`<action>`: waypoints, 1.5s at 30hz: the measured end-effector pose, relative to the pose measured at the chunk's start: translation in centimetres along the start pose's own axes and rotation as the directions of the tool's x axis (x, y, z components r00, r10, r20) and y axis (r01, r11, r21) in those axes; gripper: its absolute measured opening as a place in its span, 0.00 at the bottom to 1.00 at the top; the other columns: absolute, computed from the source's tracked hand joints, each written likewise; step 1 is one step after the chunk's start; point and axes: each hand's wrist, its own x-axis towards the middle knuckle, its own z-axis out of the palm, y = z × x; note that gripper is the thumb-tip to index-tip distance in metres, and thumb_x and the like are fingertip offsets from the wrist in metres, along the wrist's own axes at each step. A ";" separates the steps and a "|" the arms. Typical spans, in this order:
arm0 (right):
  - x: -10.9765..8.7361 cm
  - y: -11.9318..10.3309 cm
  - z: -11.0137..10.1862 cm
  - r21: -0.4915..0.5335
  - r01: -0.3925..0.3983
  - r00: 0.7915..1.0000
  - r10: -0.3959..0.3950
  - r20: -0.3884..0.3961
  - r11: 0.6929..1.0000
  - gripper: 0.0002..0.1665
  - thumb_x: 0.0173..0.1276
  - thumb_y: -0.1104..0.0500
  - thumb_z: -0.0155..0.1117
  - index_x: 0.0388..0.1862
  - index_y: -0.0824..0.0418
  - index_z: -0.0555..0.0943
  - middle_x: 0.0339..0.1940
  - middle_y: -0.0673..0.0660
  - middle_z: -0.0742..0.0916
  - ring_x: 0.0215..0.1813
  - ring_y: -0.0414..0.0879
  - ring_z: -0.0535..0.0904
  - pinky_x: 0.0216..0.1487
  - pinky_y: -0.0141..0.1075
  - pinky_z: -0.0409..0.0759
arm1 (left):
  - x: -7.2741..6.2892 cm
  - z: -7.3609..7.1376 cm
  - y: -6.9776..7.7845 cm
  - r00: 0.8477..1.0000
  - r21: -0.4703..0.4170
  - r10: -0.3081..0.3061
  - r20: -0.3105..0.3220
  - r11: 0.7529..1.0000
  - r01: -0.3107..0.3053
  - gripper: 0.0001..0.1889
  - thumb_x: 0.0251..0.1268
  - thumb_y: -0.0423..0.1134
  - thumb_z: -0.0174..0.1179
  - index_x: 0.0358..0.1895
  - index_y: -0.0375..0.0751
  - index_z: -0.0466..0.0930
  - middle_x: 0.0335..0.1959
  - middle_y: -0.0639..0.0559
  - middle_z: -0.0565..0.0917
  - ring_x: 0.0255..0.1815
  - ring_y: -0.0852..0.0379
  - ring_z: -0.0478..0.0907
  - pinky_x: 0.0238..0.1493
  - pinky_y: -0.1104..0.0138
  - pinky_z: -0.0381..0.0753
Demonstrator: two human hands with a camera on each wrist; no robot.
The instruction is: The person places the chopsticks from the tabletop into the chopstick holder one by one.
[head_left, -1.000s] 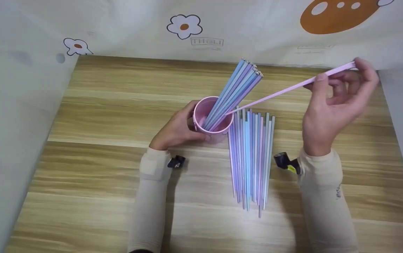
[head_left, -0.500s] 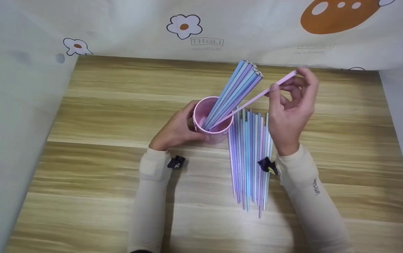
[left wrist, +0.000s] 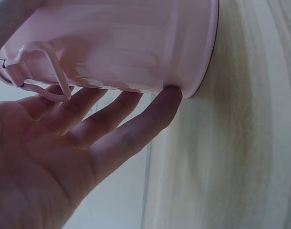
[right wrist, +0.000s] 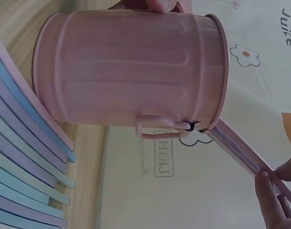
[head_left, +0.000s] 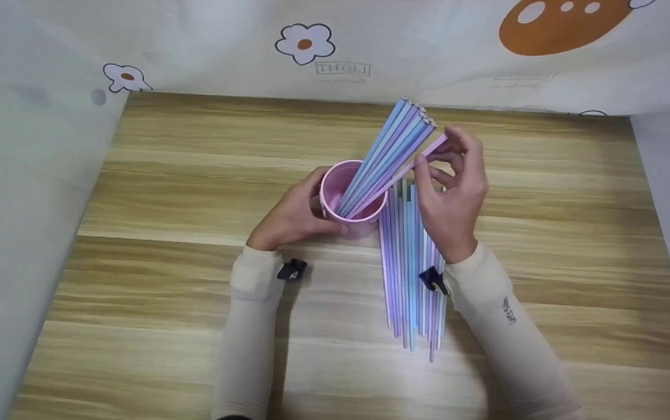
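Holding a ribbed pink bucket [right wrist: 131, 71] is the left hand [head_left: 294, 216], with its thumb on the near side and its fingers round the far side. The right hand [head_left: 454, 192] pinches a thin pink stick [head_left: 403, 172] near its top end. The low end of that stick is inside the bucket, so this one seems nearly done, but the hand has not let go. A bunch of blue and purple sticks [head_left: 387, 153] leans in the bucket too, all tipping to the right, and no hand holds them. That part looks done. More sticks [head_left: 411, 274] lie side by side in a row on the wooden table [head_left: 166, 291], just beside the bucket. Those look left to do. My guess is that the work is somewhere near the middle, but some sticks hide behind others, so I cannot count them.
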 end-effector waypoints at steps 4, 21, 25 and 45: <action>-0.2 0.1 -0.1 -0.022 0.008 1.000 -0.008 0.020 1.000 0.25 0.64 0.72 0.65 0.59 0.72 0.72 0.43 0.62 0.81 0.42 0.48 0.83 0.40 0.35 0.88 | 0.3 0.0 -1.5 1.000 -0.013 0.001 -0.005 1.000 -0.001 0.49 0.39 0.21 0.76 0.71 0.34 0.63 0.67 0.37 0.72 0.69 0.44 0.69 0.72 0.58 0.69; -0.9 1.7 -3.4 0.048 -0.175 0.984 0.177 -0.028 0.983 0.24 0.62 0.71 0.67 0.58 0.69 0.75 0.42 0.58 0.78 0.39 0.49 0.82 0.33 0.30 0.86 | 0.6 -0.2 -3.1 1.000 0.029 0.014 -0.020 0.999 -0.013 0.50 0.38 0.25 0.79 0.72 0.37 0.64 0.66 0.42 0.73 0.69 0.48 0.69 0.71 0.59 0.69; -0.9 3.0 -4.6 -0.117 -0.246 0.968 0.250 0.025 0.962 0.20 0.64 0.70 0.64 0.56 0.69 0.77 0.40 0.57 0.79 0.37 0.47 0.82 0.32 0.28 0.85 | 0.7 -0.1 -3.0 1.000 0.020 0.012 -0.020 1.000 -0.012 0.51 0.38 0.23 0.78 0.72 0.35 0.63 0.67 0.39 0.72 0.70 0.45 0.68 0.72 0.55 0.68; -2.0 7.6 -7.1 -0.647 -0.360 0.733 0.633 0.250 0.672 0.21 0.64 0.67 0.59 0.56 0.72 0.77 0.38 0.66 0.84 0.38 0.57 0.80 0.40 0.47 0.80 | 0.6 -0.2 -2.9 1.000 0.036 0.008 -0.007 0.999 -0.008 0.50 0.39 0.29 0.81 0.71 0.43 0.65 0.67 0.49 0.74 0.70 0.53 0.69 0.70 0.62 0.69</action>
